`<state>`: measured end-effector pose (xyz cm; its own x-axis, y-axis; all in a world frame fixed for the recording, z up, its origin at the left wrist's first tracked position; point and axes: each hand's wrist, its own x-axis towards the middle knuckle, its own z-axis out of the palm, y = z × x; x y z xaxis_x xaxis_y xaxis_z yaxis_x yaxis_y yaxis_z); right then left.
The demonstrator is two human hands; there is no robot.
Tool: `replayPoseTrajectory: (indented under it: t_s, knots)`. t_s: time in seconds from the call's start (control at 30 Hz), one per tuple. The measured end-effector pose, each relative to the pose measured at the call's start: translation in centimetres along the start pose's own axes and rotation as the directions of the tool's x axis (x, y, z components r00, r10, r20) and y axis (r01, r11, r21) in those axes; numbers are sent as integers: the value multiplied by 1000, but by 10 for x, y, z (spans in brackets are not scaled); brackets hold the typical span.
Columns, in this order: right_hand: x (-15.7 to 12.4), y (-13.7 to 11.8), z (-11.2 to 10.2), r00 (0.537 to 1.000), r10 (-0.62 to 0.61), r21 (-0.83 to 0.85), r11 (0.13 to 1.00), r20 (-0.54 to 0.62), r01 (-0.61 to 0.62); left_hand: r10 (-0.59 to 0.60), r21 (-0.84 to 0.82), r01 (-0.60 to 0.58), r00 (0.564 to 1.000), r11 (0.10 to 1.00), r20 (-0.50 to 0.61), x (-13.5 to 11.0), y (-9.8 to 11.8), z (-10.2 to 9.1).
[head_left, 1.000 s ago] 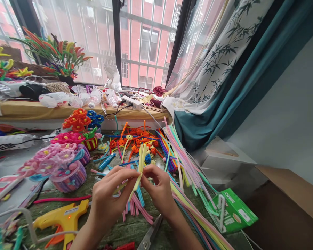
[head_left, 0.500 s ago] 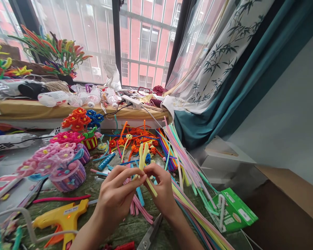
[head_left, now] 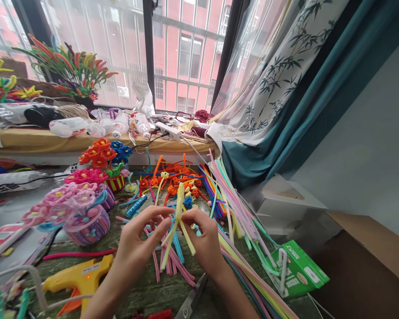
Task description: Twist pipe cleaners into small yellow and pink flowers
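Yellow pipe cleaners (head_left: 180, 201) are joined at their middle, the upper parts standing together and the lower ends splayed. My right hand (head_left: 202, 235) pinches them at the joint between thumb and fingers. Just to the left, my left hand (head_left: 141, 239) has its thumb and forefinger apart, with a gap between them and nothing held. Beneath the hands lie cut pink pipe cleaners (head_left: 182, 272) and blue pipe cleaners (head_left: 177, 249). Scissors (head_left: 191, 301) rest on the table below my right wrist, partly covered.
A yellow glue gun (head_left: 83, 277) lies at the lower left. Behind it stand pots of pipe-cleaner flowers (head_left: 86, 223). Long pastel pipe cleaners (head_left: 234, 190) spread at the right beside a green box (head_left: 301, 268). Orange flower pieces (head_left: 176, 170) lie at the back.
My left hand has let go of the yellow pipe cleaners and shifted slightly left, its fingers parting. The pipe cleaners have turned in my right hand, their lower ends now spread.
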<state>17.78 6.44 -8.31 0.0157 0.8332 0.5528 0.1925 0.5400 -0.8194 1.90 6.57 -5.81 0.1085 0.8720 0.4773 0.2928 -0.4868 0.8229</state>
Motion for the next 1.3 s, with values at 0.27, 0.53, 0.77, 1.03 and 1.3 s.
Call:
replayPoseTrajectory:
  t_s: [0.27, 0.53, 0.77, 1.03, 1.3]
  knots:
    - [-1, 1, 0, 996, -56, -83, 995, 65, 61, 217, 305, -188, 974, 934, -64, 0, 1, 6]
    - [-1, -8, -3, 998, 38, -66, 997, 47, -35, 233, 349, -226, 972, 910, 23, -1, -3, 10]
    - [1, -5, -5, 993, 115, 33, 993, 17, -115, 196, 316, -199, 980, 927, 42, -1, -3, 14]
    - [4, 2, -1, 914, 402, 489, 786, 62, -379, -4, 109, 2, 1000, 994, 19, -3, -5, 14]
    - [6, 5, 1, 824, 547, 723, 510, 146, -466, -118, -197, 106, 992, 975, -48, -4, -4, 17]
